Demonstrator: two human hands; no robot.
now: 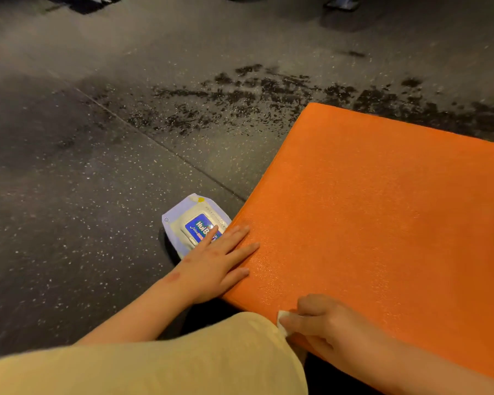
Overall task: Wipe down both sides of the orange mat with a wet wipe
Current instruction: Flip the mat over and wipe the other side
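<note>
A thick orange mat [382, 218] lies flat on the dark floor, filling the right half of the view. My left hand [214, 266] rests flat on its left edge, fingers straight and spread. My right hand [322, 323] sits at the mat's near corner, fingers curled round a small white wet wipe [283, 322] that presses against the mat's surface. Most of the wipe is hidden under the fingers.
A pale blue pack of wet wipes [194, 220] lies on the floor just left of the mat, partly behind my left fingers. The speckled dark floor [83, 181] shows wet patches beyond the mat. My leg in beige cloth [169, 366] fills the bottom left.
</note>
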